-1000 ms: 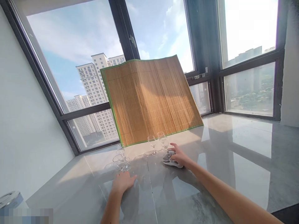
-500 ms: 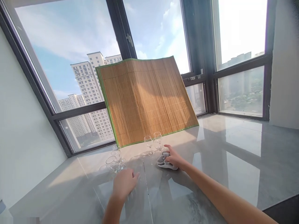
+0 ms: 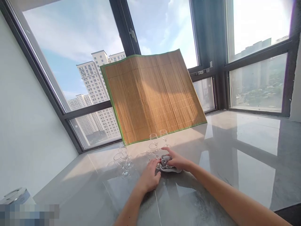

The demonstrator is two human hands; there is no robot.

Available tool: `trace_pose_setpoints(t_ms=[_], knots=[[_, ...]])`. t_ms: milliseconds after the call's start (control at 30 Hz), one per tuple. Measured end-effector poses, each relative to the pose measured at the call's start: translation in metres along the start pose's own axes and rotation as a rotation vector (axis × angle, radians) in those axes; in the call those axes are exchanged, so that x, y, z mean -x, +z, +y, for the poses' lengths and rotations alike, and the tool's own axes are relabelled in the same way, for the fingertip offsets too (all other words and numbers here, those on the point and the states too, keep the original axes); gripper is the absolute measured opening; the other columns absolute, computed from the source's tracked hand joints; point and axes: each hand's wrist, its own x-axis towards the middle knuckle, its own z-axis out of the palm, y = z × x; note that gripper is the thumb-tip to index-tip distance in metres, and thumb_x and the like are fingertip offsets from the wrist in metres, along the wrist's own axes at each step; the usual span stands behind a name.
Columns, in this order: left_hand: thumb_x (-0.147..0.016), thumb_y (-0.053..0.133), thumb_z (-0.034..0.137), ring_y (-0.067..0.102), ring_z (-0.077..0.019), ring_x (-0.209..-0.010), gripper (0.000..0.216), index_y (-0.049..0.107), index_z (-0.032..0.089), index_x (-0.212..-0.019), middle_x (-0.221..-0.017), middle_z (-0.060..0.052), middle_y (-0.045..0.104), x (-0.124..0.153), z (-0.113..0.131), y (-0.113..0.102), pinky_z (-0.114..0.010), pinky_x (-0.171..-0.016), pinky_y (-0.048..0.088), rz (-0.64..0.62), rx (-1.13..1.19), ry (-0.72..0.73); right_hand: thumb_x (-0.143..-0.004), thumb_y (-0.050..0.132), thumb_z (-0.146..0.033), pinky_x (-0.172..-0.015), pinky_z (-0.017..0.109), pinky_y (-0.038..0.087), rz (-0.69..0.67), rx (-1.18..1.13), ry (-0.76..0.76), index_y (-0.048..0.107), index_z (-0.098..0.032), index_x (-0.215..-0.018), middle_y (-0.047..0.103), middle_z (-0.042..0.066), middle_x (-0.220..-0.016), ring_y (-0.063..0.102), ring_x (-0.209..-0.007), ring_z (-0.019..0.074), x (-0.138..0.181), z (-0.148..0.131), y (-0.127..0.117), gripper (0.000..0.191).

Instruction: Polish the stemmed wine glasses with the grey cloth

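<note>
right hand (image 3: 177,160) grip closed on cloth (image 3: 167,168) | left hand (image 3: 149,177) grip: cannot tell | glass (image 3: 154,147) foot hidden

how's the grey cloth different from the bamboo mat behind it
The grey cloth is small and crumpled; the bamboo mat is large and nearly flat. The cloth lies on the table under the right hand; the mat stands on edge, leaning toward the window. The cloth is grey; the mat is tan with a green border. Both rest on that table.
</note>
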Motion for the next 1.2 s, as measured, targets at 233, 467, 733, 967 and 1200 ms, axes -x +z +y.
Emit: trace_pose_setpoints(t_ms=[233, 467, 733, 967, 1200], knots=[[-0.082, 0.05, 0.037, 0.033, -0.0253, -0.14, 0.063, 0.047, 0.023, -0.144, -0.151, -0.006, 0.043, -0.006, -0.014, -0.001, -0.04, -0.119, 0.025, -0.047, -0.142, -0.073, -0.05, 0.052, -0.01, -0.056, 0.023, 0.039, 0.06, 0.002, 0.005, 0.029, -0.025, -0.135, 0.065, -0.001, -0.091, 0.061, -0.069, 0.0143, -0.002, 0.002, -0.003, 0.09], [-0.084, 0.046, 0.051, 0.036, -0.0292, -0.137, 0.061, 0.051, 0.027, -0.14, -0.148, -0.006, 0.046, -0.007, -0.022, -0.011, -0.044, -0.115, 0.026, 0.003, -0.316, -0.217, -0.051, 0.053, -0.01, -0.059, 0.025, 0.042, 0.072, 0.011, 0.013, 0.03, -0.025, -0.135, 0.066, 0.001, -0.095, 0.064, -0.074, 0.0168, 0.002, -0.003, -0.001, 0.089], [-0.09, 0.038, 0.05, 0.027, -0.0257, -0.144, 0.065, 0.038, 0.022, -0.149, -0.157, -0.007, 0.034, -0.013, -0.071, -0.021, -0.042, -0.118, 0.019, 0.05, -0.375, -0.391, -0.052, 0.054, -0.008, -0.062, 0.026, 0.044, 0.082, 0.029, 0.037, 0.033, -0.026, -0.136, 0.065, 0.003, -0.098, 0.065, -0.078, 0.0178, 0.003, -0.002, -0.004, 0.088], [-0.091, 0.036, 0.052, 0.026, -0.0244, -0.145, 0.064, 0.037, 0.023, -0.149, -0.158, -0.007, 0.032, -0.016, -0.08, -0.022, -0.044, -0.119, 0.016, 0.074, -0.364, -0.437, -0.054, 0.057, -0.009, -0.063, 0.028, 0.044, 0.115, 0.051, 0.033, 0.038, -0.029, -0.134, 0.062, 0.002, -0.096, 0.062, -0.074, 0.0174, 0.004, 0.001, -0.007, 0.085], [-0.09, 0.038, 0.052, 0.023, -0.0259, -0.146, 0.064, 0.037, 0.024, -0.148, -0.159, -0.009, 0.029, -0.016, -0.076, -0.023, -0.043, -0.119, 0.015, 0.09, -0.41, -0.497, -0.054, 0.056, -0.011, -0.06, 0.026, 0.042, 0.106, 0.05, 0.015, 0.035, -0.027, -0.135, 0.061, 0.002, -0.096, 0.06, -0.069, 0.0154, 0.002, 0.003, -0.011, 0.085]])
